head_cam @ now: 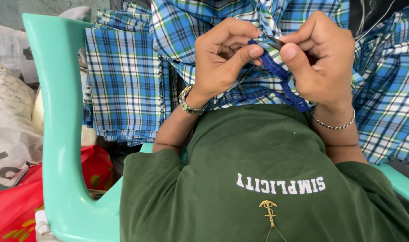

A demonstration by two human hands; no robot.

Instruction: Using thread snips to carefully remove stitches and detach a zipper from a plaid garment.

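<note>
Our left hand (222,60) pinches the dark blue edging strip (283,76) of the blue plaid fabric (177,27) at thumb and forefinger. Our right hand (323,56) is clenched on a small dark metal tool (275,42), tip at the strip. The fabric is bunched in our lap and draped over the teal plastic chair (61,134). At left: white printed bag (9,130), red plastic bag (16,206) below it.

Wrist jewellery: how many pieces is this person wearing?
2. A metal wristwatch sits on the left wrist, below the left hand. A thin silver chain bracelet circles the right wrist, below the right hand. Nothing else shows on either wrist.
</note>
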